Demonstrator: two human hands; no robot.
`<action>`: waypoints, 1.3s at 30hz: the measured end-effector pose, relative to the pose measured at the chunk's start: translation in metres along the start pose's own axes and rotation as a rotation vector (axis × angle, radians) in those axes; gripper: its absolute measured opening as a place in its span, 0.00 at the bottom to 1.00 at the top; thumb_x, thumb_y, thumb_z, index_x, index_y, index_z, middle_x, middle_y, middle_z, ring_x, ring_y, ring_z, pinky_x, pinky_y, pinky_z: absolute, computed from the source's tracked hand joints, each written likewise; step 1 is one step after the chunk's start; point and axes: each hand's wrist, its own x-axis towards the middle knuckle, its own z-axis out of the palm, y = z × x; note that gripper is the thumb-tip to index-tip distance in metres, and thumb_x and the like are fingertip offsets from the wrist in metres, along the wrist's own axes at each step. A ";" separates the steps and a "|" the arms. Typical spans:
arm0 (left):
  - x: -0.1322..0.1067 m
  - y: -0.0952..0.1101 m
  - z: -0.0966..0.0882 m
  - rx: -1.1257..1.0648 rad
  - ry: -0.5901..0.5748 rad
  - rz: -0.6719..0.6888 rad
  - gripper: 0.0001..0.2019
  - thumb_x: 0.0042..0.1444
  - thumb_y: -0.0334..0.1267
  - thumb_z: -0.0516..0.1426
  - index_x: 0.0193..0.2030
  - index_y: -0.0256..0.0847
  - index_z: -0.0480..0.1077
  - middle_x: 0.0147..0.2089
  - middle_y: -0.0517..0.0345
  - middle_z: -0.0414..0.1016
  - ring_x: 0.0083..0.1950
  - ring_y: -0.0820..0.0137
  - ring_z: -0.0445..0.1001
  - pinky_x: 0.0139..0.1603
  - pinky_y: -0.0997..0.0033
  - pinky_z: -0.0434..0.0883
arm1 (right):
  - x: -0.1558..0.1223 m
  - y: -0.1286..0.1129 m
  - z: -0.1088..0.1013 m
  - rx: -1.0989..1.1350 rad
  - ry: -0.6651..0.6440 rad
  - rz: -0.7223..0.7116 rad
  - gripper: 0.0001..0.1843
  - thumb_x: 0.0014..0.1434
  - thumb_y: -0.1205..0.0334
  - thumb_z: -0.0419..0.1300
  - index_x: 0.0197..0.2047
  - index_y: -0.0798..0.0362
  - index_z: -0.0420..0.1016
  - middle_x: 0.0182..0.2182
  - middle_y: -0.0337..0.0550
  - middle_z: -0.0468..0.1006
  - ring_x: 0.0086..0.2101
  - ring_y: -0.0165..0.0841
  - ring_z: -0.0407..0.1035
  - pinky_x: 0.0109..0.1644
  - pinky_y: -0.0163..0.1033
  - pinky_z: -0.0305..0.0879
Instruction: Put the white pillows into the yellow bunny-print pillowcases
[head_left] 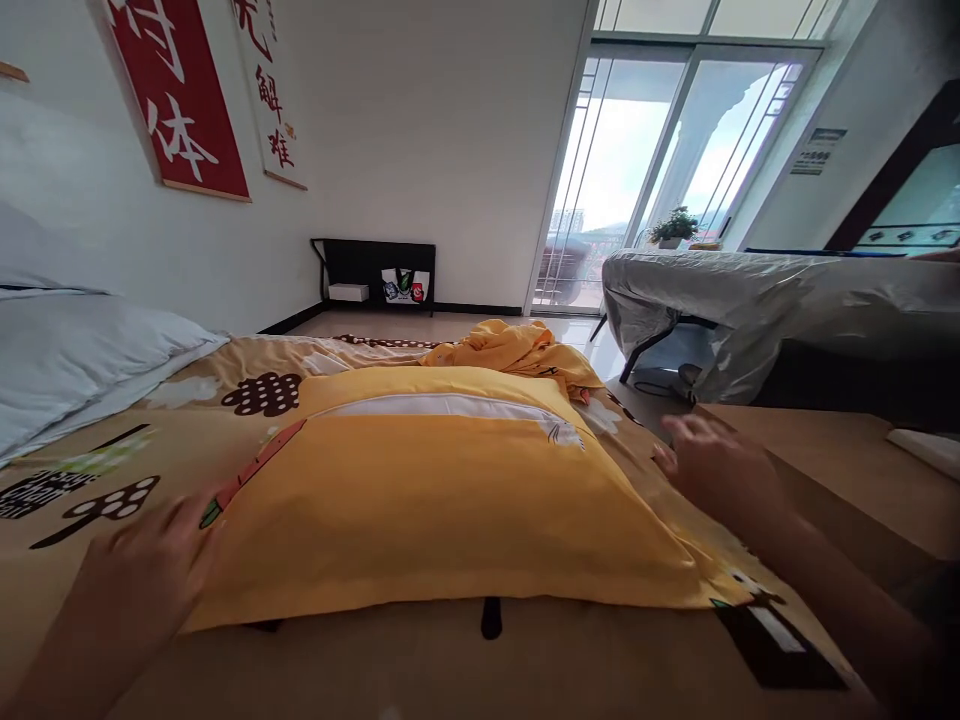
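A yellow pillow [420,500] lies flat on the bed in front of me. Along its far side the pillowcase gapes in a long slit, and the white inner pillow [450,405] shows through. A carrot print runs down its left edge. My left hand [154,550] rests against that left edge, fingers loosely apart, holding nothing that I can see. Off the right side, apart from the pillow, my right hand [712,460] is raised and a little blurred, with its fingers stretched forward and nothing in them. Behind the pillow lies a crumpled yellow cloth [510,348].
The bed has a patterned tan sheet [187,400]. Pale pillows [90,350] lie at the left. To the right stand a brown board-like surface [810,440] and a plastic-covered table [750,280]. A low black shelf [375,262] is by the far wall.
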 end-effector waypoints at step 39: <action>0.144 0.090 0.065 0.048 -0.324 -0.114 0.26 0.57 0.30 0.41 0.60 0.43 0.66 0.53 0.40 0.73 0.55 0.52 0.71 0.47 0.53 0.70 | 0.079 -0.136 0.000 0.454 -0.498 0.159 0.26 0.59 0.56 0.56 0.58 0.60 0.67 0.51 0.65 0.72 0.50 0.51 0.68 0.46 0.53 0.66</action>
